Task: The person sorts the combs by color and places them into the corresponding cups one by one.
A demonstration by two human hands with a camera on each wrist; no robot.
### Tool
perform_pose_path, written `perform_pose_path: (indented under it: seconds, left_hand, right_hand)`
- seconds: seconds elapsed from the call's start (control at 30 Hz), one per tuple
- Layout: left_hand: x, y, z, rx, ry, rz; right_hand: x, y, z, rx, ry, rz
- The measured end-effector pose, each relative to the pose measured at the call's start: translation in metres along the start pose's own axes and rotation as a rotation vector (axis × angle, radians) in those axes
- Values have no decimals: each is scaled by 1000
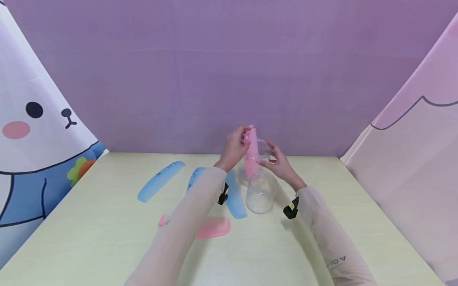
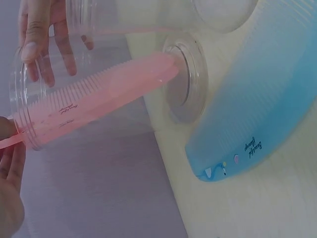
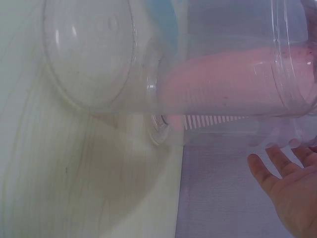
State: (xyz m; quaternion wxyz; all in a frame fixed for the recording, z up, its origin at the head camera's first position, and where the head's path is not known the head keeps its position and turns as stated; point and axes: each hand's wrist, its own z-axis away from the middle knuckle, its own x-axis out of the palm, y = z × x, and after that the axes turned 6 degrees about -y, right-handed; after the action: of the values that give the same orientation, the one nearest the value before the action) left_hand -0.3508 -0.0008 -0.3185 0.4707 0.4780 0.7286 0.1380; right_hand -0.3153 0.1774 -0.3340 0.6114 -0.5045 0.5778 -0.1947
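In the head view my left hand [image 1: 234, 147] pinches the top of a pink comb [image 1: 253, 149] that stands in the rear clear jar [image 1: 264, 149]. The comb's lower part shows through the jar wall in the left wrist view, with a doubled outline; whether this is one comb or two, I cannot tell. From the right side, my right hand [image 1: 280, 163] holds that jar near its rim, thumb in front and fingers behind. Closer to me, a second clear jar [image 1: 260, 194] stands upright on the table.
To the left lies a blue comb [image 1: 161, 182]. Another blue comb [image 1: 194, 176] is partly hidden by my left sleeve, and one more blue comb [image 1: 236, 196] lies beside the front jar. A pink comb [image 1: 216, 227] lies partly under my left forearm. Behind the table hangs a purple cloth [image 1: 171, 87].
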Motion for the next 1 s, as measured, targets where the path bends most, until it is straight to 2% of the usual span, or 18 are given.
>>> perform_pose_path:
  seconds: [0.27, 0.47, 0.6, 0.8, 1.0]
  left_hand:
    - [-5, 1, -1, -41, -41, -26]
    - [-8, 1, 1, -30, -50, -35]
    - [-8, 0, 0, -25, -46, -43]
    - [-9, 0, 0, -50, -55, -18]
    - [-11, 0, 1, -65, -75, -7]
  right_hand:
    - [-1, 6, -3, 0, -2, 11]
    - [-1, 28, -12, -18, 17, 33]
    - [0, 33, -13, -38, 31, 36]
    - [-1, 30, -12, -24, 18, 11]
    - [-1, 5, -2, -11, 2, -16]
